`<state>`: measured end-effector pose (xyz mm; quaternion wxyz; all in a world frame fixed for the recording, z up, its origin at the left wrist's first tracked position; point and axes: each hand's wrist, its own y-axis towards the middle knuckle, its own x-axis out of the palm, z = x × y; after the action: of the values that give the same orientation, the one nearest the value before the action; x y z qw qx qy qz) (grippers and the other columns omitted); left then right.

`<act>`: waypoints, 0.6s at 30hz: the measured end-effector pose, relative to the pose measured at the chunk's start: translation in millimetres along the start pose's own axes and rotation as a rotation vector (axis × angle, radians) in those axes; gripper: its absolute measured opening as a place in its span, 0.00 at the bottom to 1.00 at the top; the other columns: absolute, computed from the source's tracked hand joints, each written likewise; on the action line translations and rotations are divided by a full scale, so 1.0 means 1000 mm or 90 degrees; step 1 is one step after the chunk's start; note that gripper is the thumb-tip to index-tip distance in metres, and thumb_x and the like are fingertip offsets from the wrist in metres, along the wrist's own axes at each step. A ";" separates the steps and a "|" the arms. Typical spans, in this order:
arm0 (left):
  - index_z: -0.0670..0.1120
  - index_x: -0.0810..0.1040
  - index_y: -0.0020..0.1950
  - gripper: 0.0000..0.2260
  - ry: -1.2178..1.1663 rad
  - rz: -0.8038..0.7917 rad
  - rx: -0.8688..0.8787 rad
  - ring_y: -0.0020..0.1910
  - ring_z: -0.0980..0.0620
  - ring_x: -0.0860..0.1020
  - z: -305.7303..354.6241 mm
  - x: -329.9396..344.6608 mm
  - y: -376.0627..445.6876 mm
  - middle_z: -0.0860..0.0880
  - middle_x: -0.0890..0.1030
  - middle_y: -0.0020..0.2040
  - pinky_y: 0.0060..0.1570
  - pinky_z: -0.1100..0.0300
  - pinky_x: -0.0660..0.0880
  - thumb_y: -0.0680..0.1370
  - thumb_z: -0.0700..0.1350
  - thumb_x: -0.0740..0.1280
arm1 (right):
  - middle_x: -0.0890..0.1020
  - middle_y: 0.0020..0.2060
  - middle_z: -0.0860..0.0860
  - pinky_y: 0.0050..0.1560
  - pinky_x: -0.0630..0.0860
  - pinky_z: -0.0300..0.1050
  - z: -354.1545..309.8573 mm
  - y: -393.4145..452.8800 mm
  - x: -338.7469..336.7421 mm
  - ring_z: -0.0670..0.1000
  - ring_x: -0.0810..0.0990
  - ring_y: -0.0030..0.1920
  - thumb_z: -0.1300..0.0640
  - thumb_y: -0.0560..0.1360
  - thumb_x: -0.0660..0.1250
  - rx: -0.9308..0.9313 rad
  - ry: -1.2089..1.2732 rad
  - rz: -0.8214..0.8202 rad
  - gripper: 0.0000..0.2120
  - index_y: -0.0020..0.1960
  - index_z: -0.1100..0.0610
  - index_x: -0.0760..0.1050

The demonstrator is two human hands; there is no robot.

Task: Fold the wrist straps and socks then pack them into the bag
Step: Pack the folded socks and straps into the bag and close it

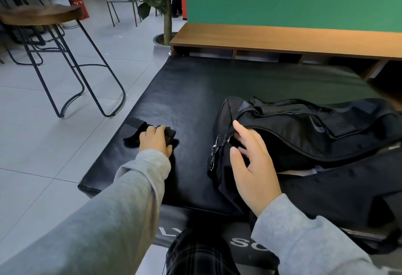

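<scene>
A black duffel bag (304, 135) lies on its side on the black mat (195, 92), its zipper open along the top. My right hand (252, 161) holds the bag's left end at the zipper opening, fingers reaching into the gap and thumb outside. To the left, a small pile of black fabric items (137, 132), straps or socks, lies near the mat's left edge. My left hand (155, 141) lies on top of this pile, fingers curled over a folded black piece (170, 135). Which item it is cannot be told.
A wooden bar stool with black metal legs (65, 61) stands on the tiled floor to the left. A low wooden bench (282, 39) runs behind the mat under a green wall. A potted tree (167, 13) stands at the bench's left end.
</scene>
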<state>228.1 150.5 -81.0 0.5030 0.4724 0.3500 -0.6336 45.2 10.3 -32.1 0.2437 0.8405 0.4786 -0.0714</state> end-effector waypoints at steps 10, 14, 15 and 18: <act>0.48 0.67 0.67 0.24 -0.051 -0.075 -0.063 0.63 0.40 0.68 0.000 0.002 0.009 0.42 0.69 0.66 0.59 0.50 0.69 0.73 0.50 0.70 | 0.68 0.56 0.33 0.61 0.68 0.36 0.002 -0.001 -0.004 0.39 0.71 0.59 0.55 0.75 0.56 0.000 0.007 -0.014 0.22 0.65 0.36 0.62; 0.45 0.69 0.59 0.20 -0.087 -0.050 -0.054 0.57 0.40 0.71 0.004 0.004 0.008 0.40 0.71 0.59 0.53 0.52 0.71 0.72 0.48 0.72 | 0.68 0.55 0.31 0.61 0.68 0.37 0.001 -0.001 -0.005 0.39 0.71 0.58 0.55 0.75 0.56 -0.004 0.002 -0.020 0.22 0.64 0.34 0.62; 0.45 0.69 0.58 0.19 -0.092 -0.045 -0.053 0.55 0.41 0.71 0.006 0.004 0.008 0.40 0.71 0.57 0.52 0.53 0.71 0.71 0.47 0.72 | 0.67 0.56 0.31 0.62 0.68 0.38 0.002 -0.002 -0.006 0.39 0.71 0.59 0.55 0.75 0.56 -0.004 -0.001 -0.021 0.22 0.63 0.34 0.62; 0.46 0.70 0.56 0.17 -0.117 -0.055 -0.028 0.55 0.42 0.72 0.015 0.007 0.000 0.42 0.73 0.55 0.53 0.56 0.69 0.71 0.44 0.71 | 0.66 0.57 0.30 0.63 0.68 0.37 0.003 -0.004 -0.010 0.39 0.70 0.61 0.55 0.74 0.56 0.001 -0.004 -0.021 0.22 0.63 0.34 0.63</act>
<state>224.4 134.6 -82.8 0.5152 0.3859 0.3363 -0.6874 36.8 3.2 -33.0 0.2436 0.8322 0.4918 -0.0784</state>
